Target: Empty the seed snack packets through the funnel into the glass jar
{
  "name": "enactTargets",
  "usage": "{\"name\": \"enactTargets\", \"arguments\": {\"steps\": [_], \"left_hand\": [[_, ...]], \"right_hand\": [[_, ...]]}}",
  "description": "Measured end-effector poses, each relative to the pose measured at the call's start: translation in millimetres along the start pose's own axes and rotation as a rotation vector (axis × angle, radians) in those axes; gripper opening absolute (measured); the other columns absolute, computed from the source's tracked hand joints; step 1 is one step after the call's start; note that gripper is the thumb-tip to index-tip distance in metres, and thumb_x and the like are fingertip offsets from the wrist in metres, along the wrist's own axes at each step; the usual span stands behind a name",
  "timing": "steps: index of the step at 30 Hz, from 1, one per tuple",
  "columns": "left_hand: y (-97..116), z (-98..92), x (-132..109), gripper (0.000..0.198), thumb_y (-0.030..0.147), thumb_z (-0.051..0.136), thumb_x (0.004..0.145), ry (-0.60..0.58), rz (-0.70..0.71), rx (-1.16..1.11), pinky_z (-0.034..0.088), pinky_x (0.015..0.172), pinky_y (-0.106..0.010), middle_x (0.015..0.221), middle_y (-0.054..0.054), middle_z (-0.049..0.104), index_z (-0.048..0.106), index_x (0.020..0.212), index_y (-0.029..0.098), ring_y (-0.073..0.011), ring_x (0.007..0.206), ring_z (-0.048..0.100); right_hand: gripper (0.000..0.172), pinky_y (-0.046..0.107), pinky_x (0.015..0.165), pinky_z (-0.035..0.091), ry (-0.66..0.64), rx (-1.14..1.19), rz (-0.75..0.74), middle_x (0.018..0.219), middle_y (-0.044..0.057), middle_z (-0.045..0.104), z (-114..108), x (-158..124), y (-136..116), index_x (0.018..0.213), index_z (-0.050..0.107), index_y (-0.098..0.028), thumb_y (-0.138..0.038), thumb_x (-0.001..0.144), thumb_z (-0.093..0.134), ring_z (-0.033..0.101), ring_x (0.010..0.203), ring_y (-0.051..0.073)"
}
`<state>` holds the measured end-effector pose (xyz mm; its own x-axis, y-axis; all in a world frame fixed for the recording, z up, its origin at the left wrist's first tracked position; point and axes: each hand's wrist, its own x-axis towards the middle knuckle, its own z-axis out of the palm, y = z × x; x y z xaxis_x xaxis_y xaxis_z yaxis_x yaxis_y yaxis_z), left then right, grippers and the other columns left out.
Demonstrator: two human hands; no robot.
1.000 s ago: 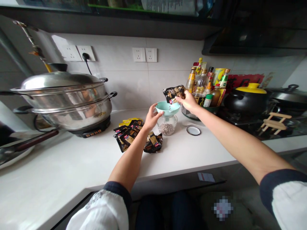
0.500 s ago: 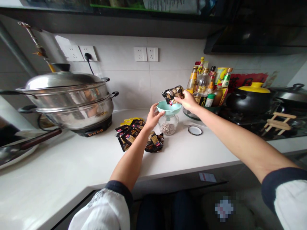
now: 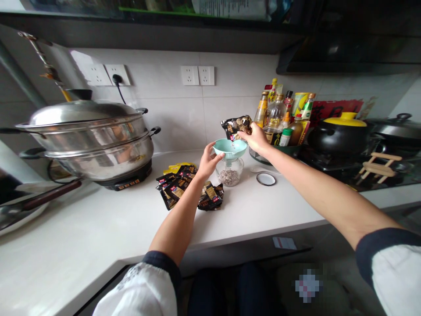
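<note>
My left hand [image 3: 210,160] grips the rim of a mint-green funnel [image 3: 234,150], which sits in the mouth of a clear glass jar [image 3: 237,167]. Greyish-brown grains or flakes [image 3: 229,177] lie in the bottom of the jar. Over the funnel, my right hand [image 3: 255,139] holds a black and gold packet [image 3: 234,127], tilted down to the left. Small bits show just under the packet's lower edge. Left of the jar lies a pile of similar black packets [image 3: 176,186], partly behind my left forearm. A round lid [image 3: 266,179] rests right of the jar.
A large steel steamer [image 3: 88,136] stands on the left, near a pan with a brown handle [image 3: 54,194]. Bottles [image 3: 276,112] crowd a tray at the back right. Beyond them are a black pot with a yellow lid [image 3: 338,131] and a small wooden stool-shaped stand [image 3: 379,167].
The view has shifted slightly, moving the scene a little left. My right hand has tilted the packet a bit, and small bits now show beneath it. My left hand stays on the funnel.
</note>
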<state>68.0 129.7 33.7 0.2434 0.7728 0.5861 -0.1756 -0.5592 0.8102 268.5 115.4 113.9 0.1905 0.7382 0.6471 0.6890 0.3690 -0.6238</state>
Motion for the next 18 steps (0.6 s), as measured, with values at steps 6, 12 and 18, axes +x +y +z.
{"name": "enactTargets", "arguments": {"steps": [6,12,18], "left_hand": [[-0.2,0.9,0.0,0.069,0.049,0.071,0.070,0.007,0.016,0.010,0.044,0.102,-0.044,0.135,-0.016,0.050,0.042,0.125,0.019,-0.0267,0.118,0.054],[-1.8,0.5,-0.4,0.068,0.048,0.071,0.071,0.004,0.017,0.013,0.044,0.102,-0.043,0.135,-0.016,0.049,0.042,0.125,0.019,-0.0254,0.116,0.055],[-3.2,-0.6,-0.4,0.068,0.049,0.069,0.073,-0.017,0.018,0.024,0.044,0.101,-0.043,0.136,-0.015,0.047,0.041,0.128,0.021,-0.0254,0.117,0.055]], "right_hand": [[0.027,0.040,0.081,0.048,0.009,0.002,0.012,0.086,0.005,0.063,1.4,-1.9,0.8,0.086,0.054,-0.020,-0.037,0.070,0.067,0.059,0.085,0.023],[0.026,0.040,0.081,0.048,0.015,-0.031,0.027,0.084,0.005,0.062,1.2,-3.4,-0.5,0.083,0.052,-0.020,-0.035,0.069,0.068,0.058,0.084,0.024],[0.027,0.040,0.080,0.048,-0.005,-0.008,0.029,0.083,0.004,0.063,4.2,-5.3,1.0,0.084,0.053,-0.020,-0.036,0.069,0.068,0.059,0.082,0.023]]}}
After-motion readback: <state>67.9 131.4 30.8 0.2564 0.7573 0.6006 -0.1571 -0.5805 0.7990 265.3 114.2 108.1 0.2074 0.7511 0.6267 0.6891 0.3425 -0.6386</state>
